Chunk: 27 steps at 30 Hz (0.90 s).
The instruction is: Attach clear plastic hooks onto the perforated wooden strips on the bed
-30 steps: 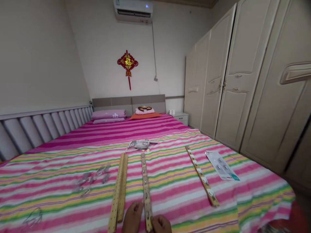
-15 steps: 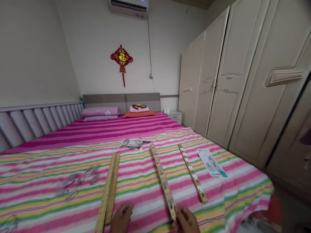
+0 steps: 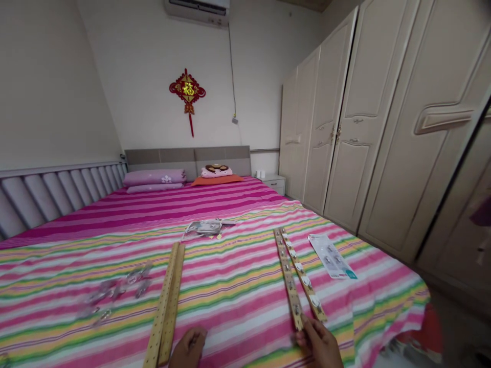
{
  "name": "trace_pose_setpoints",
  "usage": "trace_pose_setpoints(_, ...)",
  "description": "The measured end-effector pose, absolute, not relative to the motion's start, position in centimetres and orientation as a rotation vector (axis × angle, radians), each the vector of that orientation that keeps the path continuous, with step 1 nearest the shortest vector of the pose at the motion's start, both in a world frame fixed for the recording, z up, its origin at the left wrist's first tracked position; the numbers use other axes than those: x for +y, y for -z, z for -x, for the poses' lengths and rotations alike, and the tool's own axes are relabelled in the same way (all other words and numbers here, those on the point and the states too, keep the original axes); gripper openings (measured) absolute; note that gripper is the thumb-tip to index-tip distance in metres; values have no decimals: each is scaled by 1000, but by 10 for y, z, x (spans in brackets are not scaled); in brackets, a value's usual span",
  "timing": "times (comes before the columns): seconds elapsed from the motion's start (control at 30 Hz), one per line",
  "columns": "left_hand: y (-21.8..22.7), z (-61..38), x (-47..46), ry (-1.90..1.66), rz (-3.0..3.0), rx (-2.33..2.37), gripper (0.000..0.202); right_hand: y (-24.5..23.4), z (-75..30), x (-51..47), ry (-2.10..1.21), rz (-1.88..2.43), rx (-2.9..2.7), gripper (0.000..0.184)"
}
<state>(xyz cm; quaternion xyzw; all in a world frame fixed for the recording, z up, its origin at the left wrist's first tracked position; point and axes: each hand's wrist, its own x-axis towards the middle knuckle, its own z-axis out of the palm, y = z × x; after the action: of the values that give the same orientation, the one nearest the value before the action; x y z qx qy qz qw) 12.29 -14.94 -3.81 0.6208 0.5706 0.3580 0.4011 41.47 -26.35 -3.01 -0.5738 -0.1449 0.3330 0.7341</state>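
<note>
My right hand [image 3: 320,345] is at the bottom edge, its fingers closed on the near end of a wooden strip with metal hooks [image 3: 287,278]. That strip lies on the striped bedsheet [image 3: 230,286], right beside a second hooked strip [image 3: 305,278]. My left hand [image 3: 187,348] rests on the sheet with fingers curled, next to the near end of two plain perforated wooden strips [image 3: 165,306] lying side by side. I cannot make out anything in the left hand.
Loose metal hooks [image 3: 115,291] are scattered left of the plain strips. An opened package [image 3: 207,227] lies mid-bed and a flat plastic packet [image 3: 332,255] near the right edge. Wardrobe doors [image 3: 383,122] line the right side; a padded rail [image 3: 57,191] runs along the left.
My right hand has carried the hooked strip from the middle of the bed to the right, down beside the other hooked strip. The left hand let go of it and stayed low.
</note>
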Motion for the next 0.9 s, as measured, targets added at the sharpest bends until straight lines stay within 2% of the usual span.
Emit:
trace_pose_setpoints(0.27,42,-123,-150,-920,-1599,1444,39,46,-418,-269,-860,1083,-71,40)
trace_pose_setpoints(0.4,35,-122,-151,-880,-1587,1429,40,44,-424,-272,-921,991,19,46)
trace_pose_setpoints(0.57,37,-122,-152,-889,-1584,1426,38,42,-434,-271,-844,1046,33,54)
trace_pose_setpoints(0.9,26,-126,-158,-957,-1494,1391,40,37,-448,-278,-785,1196,-54,49)
